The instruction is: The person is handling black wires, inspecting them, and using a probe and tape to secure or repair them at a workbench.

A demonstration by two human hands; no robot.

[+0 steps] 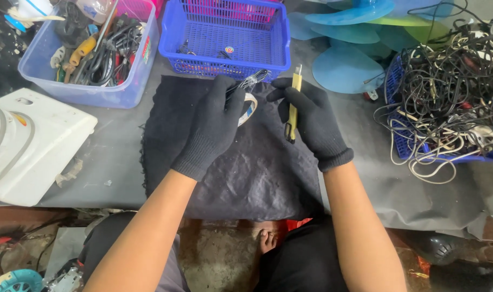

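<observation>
Both my hands wear black knit gloves and hover over a black cloth [257, 173] spread on the grey table. My left hand [214, 127] grips a roll of tape [250, 108] together with a bundle of thin wires [252, 81] that sticks out toward the blue basket. My right hand [311, 121] holds a yellow utility knife [293, 105] upright, its blade tip pointing away from me, just right of the tape roll.
A blue mesh basket [225, 59] stands behind the cloth. At the back left is a clear tub of tools [89, 54], with a white appliance housing [35, 140] at the left edge. Tangled cables [452, 92] fill a basket on the right, and blue fan blades [344, 65] lie behind.
</observation>
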